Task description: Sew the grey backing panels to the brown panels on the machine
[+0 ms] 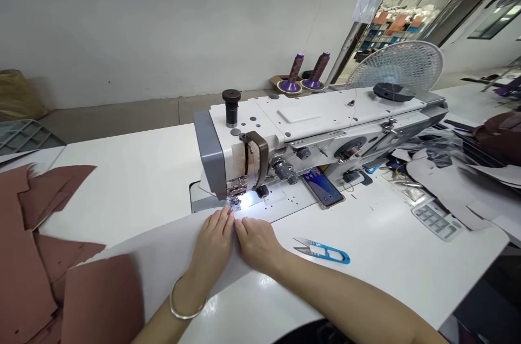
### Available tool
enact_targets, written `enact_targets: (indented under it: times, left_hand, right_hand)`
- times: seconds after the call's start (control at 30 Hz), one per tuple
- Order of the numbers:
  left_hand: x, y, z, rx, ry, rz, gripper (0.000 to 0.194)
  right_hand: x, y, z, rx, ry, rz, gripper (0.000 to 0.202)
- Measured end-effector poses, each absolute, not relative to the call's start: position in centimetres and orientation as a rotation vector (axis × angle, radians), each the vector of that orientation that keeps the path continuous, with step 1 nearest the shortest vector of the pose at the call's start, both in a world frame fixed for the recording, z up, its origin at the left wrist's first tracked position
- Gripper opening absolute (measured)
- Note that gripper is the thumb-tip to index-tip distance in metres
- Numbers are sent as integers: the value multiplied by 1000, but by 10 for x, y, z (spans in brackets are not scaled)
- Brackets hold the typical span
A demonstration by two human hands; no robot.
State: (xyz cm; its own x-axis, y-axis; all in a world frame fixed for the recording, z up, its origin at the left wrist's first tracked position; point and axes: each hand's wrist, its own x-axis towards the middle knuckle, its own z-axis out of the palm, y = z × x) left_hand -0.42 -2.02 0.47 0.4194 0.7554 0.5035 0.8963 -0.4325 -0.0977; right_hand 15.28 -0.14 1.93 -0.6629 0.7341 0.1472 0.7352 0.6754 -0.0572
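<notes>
A large sheet-like panel [171, 246], pale grey on its upper face, lies across the front of a white sewing machine [317, 116]. A brown, leather-like face shows where the panel folds over at lower left. My left hand [214, 238], with a silver bangle at the wrist, presses its fingers together on the panel close to the presser foot [236, 203]. Just right of it, my right hand [258, 241] is curled closed at the panel's edge; its fingertips are partly hidden. The machine's lamp lights the needle area.
Blue thread snips [323, 252] lie right of my right hand. A phone [321, 186] rests against the machine bed, with a calculator [437, 219] farther right. Brown cut pieces [24, 257] are heaped at left. Two thread cones [293, 74] and a fan [399, 64] stand behind.
</notes>
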Motion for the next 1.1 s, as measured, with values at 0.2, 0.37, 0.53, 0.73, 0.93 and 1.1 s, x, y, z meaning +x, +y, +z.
enact_targets:
  times: [0.2, 0.37, 0.53, 0.73, 0.93, 1.1]
  left_hand:
    - [-4, -19, 2, -2336, -1424, -584, 38]
    - [-6, -18, 4, -2351, -1495, -691, 41]
    - [-8, -17, 7, -2433, -1528, -649, 50]
    - [-3, -19, 11, -2350, -1556, -719, 35]
    - [-4, -18, 6, -2363, -1502, -759, 38]
    - [-5, -19, 6, -2393, -1529, -702, 41]
  right_hand:
    - [153, -2, 20, -1208, -2736, -6, 13]
    - [153, -1, 20, -1201, -2747, -23, 12]
    - [153, -1, 22, -1185, -2752, -42, 13]
    - [153, -1, 24, -1173, -2761, -36, 15]
    - [152, -1, 24, -1174, -2771, -45, 14]
    - [153, -1, 22, -1169, -2764, -50, 15]
